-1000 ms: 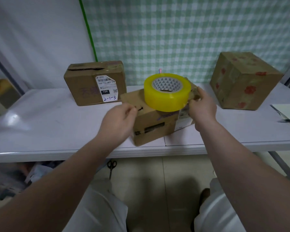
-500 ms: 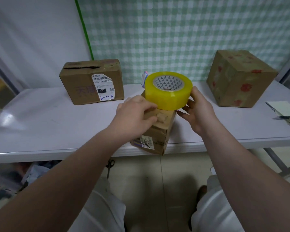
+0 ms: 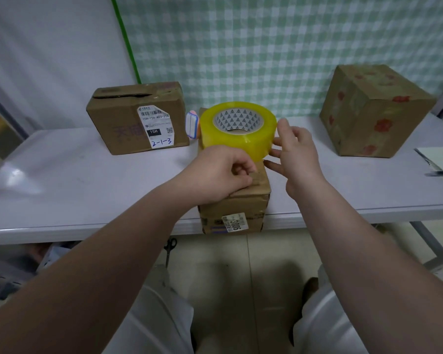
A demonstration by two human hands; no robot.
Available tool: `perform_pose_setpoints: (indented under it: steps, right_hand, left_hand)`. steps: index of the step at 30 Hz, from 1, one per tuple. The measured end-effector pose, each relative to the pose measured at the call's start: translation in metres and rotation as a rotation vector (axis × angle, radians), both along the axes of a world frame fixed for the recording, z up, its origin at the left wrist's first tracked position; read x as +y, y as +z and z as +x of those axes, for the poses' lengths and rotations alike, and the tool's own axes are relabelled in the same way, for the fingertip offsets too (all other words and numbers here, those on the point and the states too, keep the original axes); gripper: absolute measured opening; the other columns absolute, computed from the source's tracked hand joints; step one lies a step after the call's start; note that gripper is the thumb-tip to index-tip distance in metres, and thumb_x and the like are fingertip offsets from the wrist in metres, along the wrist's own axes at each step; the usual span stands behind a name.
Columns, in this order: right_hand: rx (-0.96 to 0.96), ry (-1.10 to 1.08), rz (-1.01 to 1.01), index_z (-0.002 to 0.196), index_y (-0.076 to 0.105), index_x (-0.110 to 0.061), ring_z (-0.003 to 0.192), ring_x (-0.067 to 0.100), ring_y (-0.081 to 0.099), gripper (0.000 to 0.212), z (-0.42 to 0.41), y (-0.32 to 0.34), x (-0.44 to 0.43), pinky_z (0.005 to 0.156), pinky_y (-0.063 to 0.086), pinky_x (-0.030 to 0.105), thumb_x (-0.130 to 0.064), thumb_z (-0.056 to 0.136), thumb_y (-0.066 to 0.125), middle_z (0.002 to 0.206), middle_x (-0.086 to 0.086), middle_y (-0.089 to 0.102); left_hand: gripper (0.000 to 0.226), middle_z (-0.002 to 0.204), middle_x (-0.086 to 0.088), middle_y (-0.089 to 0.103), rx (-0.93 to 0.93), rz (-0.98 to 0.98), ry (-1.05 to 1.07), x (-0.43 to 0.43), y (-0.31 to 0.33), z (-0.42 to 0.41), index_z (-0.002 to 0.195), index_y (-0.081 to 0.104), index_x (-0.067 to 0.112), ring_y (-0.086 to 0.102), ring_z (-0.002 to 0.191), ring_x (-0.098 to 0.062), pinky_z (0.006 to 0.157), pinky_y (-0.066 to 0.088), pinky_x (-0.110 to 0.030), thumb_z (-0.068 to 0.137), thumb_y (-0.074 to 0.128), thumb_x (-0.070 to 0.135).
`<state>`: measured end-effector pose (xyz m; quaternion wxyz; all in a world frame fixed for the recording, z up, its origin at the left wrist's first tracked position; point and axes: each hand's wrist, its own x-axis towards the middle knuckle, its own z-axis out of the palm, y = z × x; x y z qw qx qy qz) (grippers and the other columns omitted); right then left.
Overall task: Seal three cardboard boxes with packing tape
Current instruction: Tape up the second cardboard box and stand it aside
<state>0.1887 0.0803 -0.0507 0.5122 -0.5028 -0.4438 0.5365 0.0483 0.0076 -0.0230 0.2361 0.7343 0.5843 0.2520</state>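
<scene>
Head view: tape roll point(image 3: 235, 145) rests on the middle box point(image 3: 237, 205) at the counter point(image 3: 87, 190) edge, right hand point(image 3: 297, 154) spread against it, left hand point(image 3: 220, 175) curled below, pinch undeterminable; judged next step: free the tape end.

Two bare forearms point(image 3: 118, 251) — pale, whitish cloth point(image 3: 164, 318) covering both thighs below them

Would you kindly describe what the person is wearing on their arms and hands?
The left forearm and right forearm are bare, no sleeves in view. The left hand and right hand have no gloves, rings, watch or bracelet that I can see.
</scene>
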Motion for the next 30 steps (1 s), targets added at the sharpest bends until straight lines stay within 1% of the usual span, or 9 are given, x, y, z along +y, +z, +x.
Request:
perform_pose_setpoints:
  steps: [2, 5, 11, 15, 18, 20, 22, 24, 30]
  right_hand:
    - [0.000, -0.019, 0.037, 0.090, 0.051, -0.021, 0.075, 0.012, 0.056, 0.009, 0.006, -0.006, -0.013, 0.066, 0.057, 0.029, -0.023, 0.092, 0.060, 0.092, -0.003, 0.054]
    - [-0.017, 0.202, 0.085, 0.078, 0.058, -0.020, 0.062, 0.008, 0.051, 0.018, 0.015, -0.014, -0.034, 0.060, 0.048, 0.026, -0.004, 0.087, 0.062, 0.077, -0.002, 0.055]
    - [-0.199, 0.363, 0.172, 0.079, 0.069, -0.020, 0.063, 0.012, 0.049, 0.009, 0.022, -0.015, -0.047, 0.051, 0.043, 0.020, -0.013, 0.078, 0.074, 0.069, 0.002, 0.053]
    - [-0.373, 0.351, 0.269, 0.074, 0.071, -0.025, 0.061, 0.018, 0.047, 0.006, 0.019, -0.011, -0.045, 0.059, 0.050, 0.041, -0.027, 0.072, 0.076, 0.064, 0.002, 0.044]
    - [-0.526, 0.317, 0.349, 0.070, 0.068, -0.025, 0.064, 0.016, 0.048, 0.009, 0.016, -0.010, -0.044, 0.071, 0.053, 0.050, -0.034, 0.068, 0.071, 0.064, -0.003, 0.046]
    - [-0.585, 0.307, 0.412, 0.069, 0.065, -0.026, 0.065, 0.014, 0.047, 0.010, 0.016, -0.010, -0.045, 0.072, 0.051, 0.043, -0.028, 0.074, 0.074, 0.068, -0.003, 0.046]
    - [-0.651, 0.285, 0.465, 0.067, 0.059, -0.031, 0.066, 0.009, 0.045, 0.020, 0.015, -0.011, -0.046, 0.067, 0.042, 0.027, -0.024, 0.078, 0.074, 0.072, -0.003, 0.045]
    - [-0.674, 0.256, 0.494, 0.064, 0.054, -0.034, 0.065, 0.006, 0.044, 0.026, 0.013, -0.013, -0.048, 0.064, 0.036, 0.019, -0.023, 0.078, 0.073, 0.073, -0.005, 0.045]
    - [-0.677, 0.150, 0.497, 0.060, 0.051, -0.028, 0.062, 0.006, 0.043, 0.027, 0.006, -0.021, -0.048, 0.059, 0.032, 0.015, -0.017, 0.073, 0.073, 0.070, -0.006, 0.045]
  left_hand:
    - [0.009, 0.070, 0.007, 0.060, -0.032, 0.021, 0.035, -0.002, -0.004, 0.002, 0.087, 0.069, 0.016, 0.048, 0.047, 0.009, 0.051, 0.033, -0.006, 0.083, 0.069, 0.008]
    - [0.013, 0.066, 0.006, 0.060, -0.054, 0.053, 0.096, -0.001, -0.010, 0.004, 0.083, 0.066, 0.019, 0.047, 0.045, 0.005, 0.049, 0.033, -0.007, 0.081, 0.068, 0.007]
    - [0.006, 0.060, 0.013, 0.056, -0.006, 0.132, 0.138, -0.003, -0.012, 0.008, 0.079, 0.067, 0.018, 0.051, 0.053, 0.008, 0.052, 0.036, -0.006, 0.081, 0.072, 0.017]
    - [0.011, 0.057, 0.020, 0.048, 0.074, 0.185, 0.114, -0.006, -0.008, 0.000, 0.088, 0.073, 0.013, 0.050, 0.055, 0.011, 0.054, 0.033, -0.004, 0.083, 0.066, 0.006]
    - [0.015, 0.069, 0.016, 0.054, 0.225, 0.284, 0.099, -0.007, -0.008, -0.008, 0.090, 0.075, 0.017, 0.048, 0.064, 0.001, 0.060, 0.033, -0.009, 0.083, 0.064, 0.010]
    - [0.013, 0.074, 0.013, 0.056, 0.230, 0.310, 0.103, -0.007, -0.011, -0.012, 0.089, 0.075, 0.018, 0.047, 0.066, -0.001, 0.063, 0.035, -0.014, 0.083, 0.065, 0.011]
    - [0.013, 0.071, 0.020, 0.049, 0.195, 0.324, 0.096, -0.006, -0.015, -0.013, 0.089, 0.075, 0.017, 0.046, 0.065, 0.003, 0.062, 0.032, -0.009, 0.083, 0.066, 0.011]
    - [0.013, 0.069, 0.022, 0.046, 0.174, 0.334, 0.095, -0.005, -0.018, -0.013, 0.090, 0.075, 0.018, 0.046, 0.063, 0.007, 0.061, 0.031, -0.007, 0.083, 0.066, 0.011]
    - [0.014, 0.070, 0.020, 0.047, 0.146, 0.343, 0.091, -0.003, -0.024, -0.016, 0.090, 0.075, 0.021, 0.046, 0.066, 0.014, 0.058, 0.028, -0.006, 0.083, 0.065, 0.013]
